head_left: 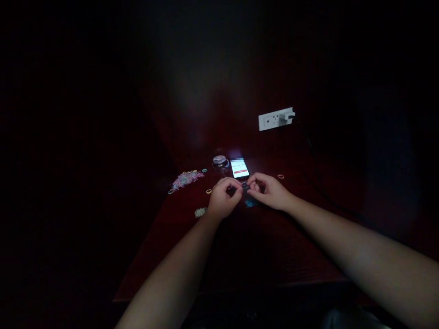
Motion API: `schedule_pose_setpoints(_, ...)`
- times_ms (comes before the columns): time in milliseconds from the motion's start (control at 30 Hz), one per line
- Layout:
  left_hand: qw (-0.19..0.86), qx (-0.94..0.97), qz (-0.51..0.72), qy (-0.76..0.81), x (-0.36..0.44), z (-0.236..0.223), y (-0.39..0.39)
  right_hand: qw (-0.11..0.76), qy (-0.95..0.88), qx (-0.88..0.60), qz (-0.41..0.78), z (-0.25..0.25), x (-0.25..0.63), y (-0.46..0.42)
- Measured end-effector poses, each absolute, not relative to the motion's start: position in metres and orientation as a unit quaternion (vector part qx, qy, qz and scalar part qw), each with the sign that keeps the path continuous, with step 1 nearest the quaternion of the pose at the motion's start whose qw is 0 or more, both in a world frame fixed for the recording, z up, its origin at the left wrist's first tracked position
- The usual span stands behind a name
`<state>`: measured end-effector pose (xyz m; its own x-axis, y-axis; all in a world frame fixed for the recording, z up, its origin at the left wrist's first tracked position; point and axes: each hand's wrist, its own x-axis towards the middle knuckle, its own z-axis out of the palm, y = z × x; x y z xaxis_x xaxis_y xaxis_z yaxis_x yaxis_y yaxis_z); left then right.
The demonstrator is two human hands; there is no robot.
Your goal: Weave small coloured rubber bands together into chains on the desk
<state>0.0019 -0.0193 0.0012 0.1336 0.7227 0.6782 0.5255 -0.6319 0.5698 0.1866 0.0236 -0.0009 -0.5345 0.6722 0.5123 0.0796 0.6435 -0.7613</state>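
My left hand (224, 197) is over the table with thumb and index finger pressed together. Whatever is in that pinch is too small and dark to make out. Small greyish rubber bands (244, 185) show right at its fingertips, between the two hands. Facing it from the right, my right hand (267, 191) has its fingers curled, with a gap between thumb and index finger. Beneath its thumb lies a little pile of blue rubber bands (250, 204). Pale yellow rubber bands (200, 212) are gathered beside my left wrist, and a single yellow band (209, 191) lies beyond them.
A mixed heap of pink and purple rubber bands (187, 179) spreads at the left. Behind the hands stand a round clear jar (220, 163) and a lit phone (239, 168). One reddish band (281, 176) lies right. A wall socket (276, 119) holds a plug; surroundings are dark.
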Motion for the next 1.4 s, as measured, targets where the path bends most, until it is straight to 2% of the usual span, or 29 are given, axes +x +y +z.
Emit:
schedule_pose_setpoints(500,0.110,0.748,0.523,0.393,0.0037,-0.0020,-0.0172,0.419,-0.814,-0.247,0.316,0.0026,0.1864,0.0207)
schedule_pose_setpoints(1000,0.200,0.718,0.530,0.403,0.0074,-0.0004,-0.0206,0.397,-0.817,-0.265,0.323,0.0008,0.1867,0.0222)
schedule_pose_setpoints(1267,0.225,0.699,0.531,0.423,0.0073,-0.0026,-0.0192,0.413,-0.813,-0.266,0.314,0.0016,0.1861,0.0224)
schedule_pose_setpoints(1400,0.274,0.669,0.556,0.410,0.0093,-0.0044,-0.0179,0.419,-0.811,-0.267,0.309,0.0025,0.1859,0.0218)
